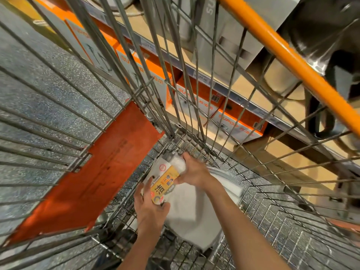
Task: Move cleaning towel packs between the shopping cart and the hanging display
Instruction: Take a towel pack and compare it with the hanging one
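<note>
Both hands down inside the shopping cart [263, 217]. Left hand [150, 209] grips the near end of one towel pack [165, 182] with a yellow label; right hand [194, 170] clasps its far end. Under the grip — a heap of white packs [192, 215], count unclear. Beyond the grip: three orange boxes [196, 94] on shelving.

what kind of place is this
Most likely a retail store aisle: both hands reach into a wire shopping cart with an orange handle, beside shelves of boxed goods with price tags.
</note>
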